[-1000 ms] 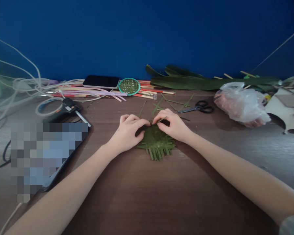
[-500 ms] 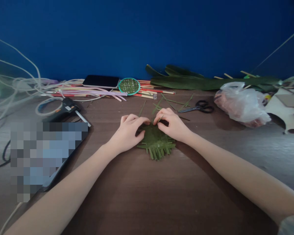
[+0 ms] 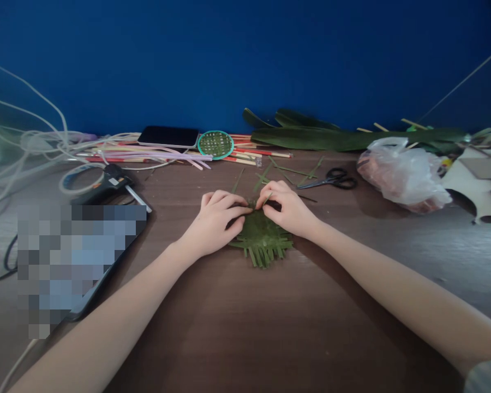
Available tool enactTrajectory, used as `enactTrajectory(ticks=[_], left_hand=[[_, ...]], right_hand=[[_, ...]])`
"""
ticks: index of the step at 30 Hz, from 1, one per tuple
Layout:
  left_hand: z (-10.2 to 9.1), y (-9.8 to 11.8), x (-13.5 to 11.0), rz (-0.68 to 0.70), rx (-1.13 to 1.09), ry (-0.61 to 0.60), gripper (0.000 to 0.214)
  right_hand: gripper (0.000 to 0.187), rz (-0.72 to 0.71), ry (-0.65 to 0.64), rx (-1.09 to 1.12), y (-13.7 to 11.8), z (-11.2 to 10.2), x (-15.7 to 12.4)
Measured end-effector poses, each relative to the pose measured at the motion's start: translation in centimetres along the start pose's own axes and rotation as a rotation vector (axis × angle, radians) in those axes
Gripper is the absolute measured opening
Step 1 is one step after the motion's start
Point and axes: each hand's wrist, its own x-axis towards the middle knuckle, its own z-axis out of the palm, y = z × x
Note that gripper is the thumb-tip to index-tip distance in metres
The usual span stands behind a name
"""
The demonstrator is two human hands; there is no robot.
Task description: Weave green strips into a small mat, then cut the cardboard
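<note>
Two hands, left hand (image 3: 213,222) & right hand (image 3: 289,210), fingers pinched shut on far edge of woven leaf mat (image 3: 263,241) — risk: hard tug prob. tears or loosens weave.

I see a dim picture. Pale shine lies on the table (image 3: 445,245) at 3 o'clock. Soft shadows sit under the left hand (image 3: 213,221) and right hand (image 3: 288,210). Edges bend; blocky blur at 8 o'clock.

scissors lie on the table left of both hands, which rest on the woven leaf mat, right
No: the head view shows the scissors right of the hands, on the table. The left hand and right hand do rest on the woven leaf mat.
</note>
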Motion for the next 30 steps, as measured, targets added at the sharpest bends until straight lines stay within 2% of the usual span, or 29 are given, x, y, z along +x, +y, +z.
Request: enactTrajectory(ticks=[11,23,30], left_hand=[[-0.50,0.29,-0.18,0.045,-0.039,-0.092,0.027],[-0.16,0.28,-0.19,0.099,0.031,-0.047,0.024],[-0.22,0.20,-0.20,0.109,0.021,-0.061,0.031]], right_hand=[[0.018,0.024,-0.030,-0.002,-0.06,-0.06,0.04],[0.013,0.108,-0.026,0.129,-0.24,-0.64,0.23],[0.012,0.115,-0.053,0.163,-0.20,-0.84,0.35]])
